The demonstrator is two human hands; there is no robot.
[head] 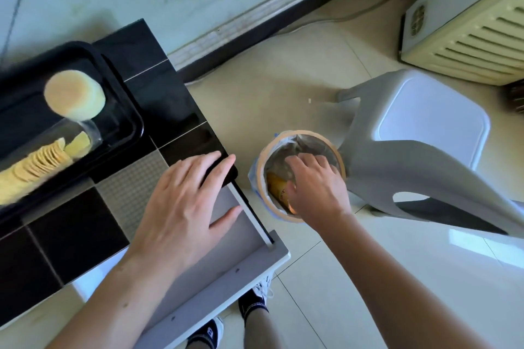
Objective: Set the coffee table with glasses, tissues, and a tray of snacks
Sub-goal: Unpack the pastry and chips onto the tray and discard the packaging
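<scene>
A black tray (129,110) sits on the black-tiled coffee table (158,76) at the left. On it lies a fanned row of yellow chips (37,164), beside a stack of round chips (75,95) in a clear plastic sleeve. My left hand (184,201) rests flat, fingers spread, on the table's near corner. My right hand (317,187) reaches down into a small round bin (337,150) lined with a plastic bag. A yellow package (276,188) lies in the bin under my palm. The fingertips are hidden, so I cannot tell whether they hold it.
A grey drawer (226,252) stands open under the table's corner. A grey plastic stool (425,127) stands right behind the bin. A white vented appliance (467,37) is at the far right. My feet in dark shoes (252,303) stand on the pale floor tiles.
</scene>
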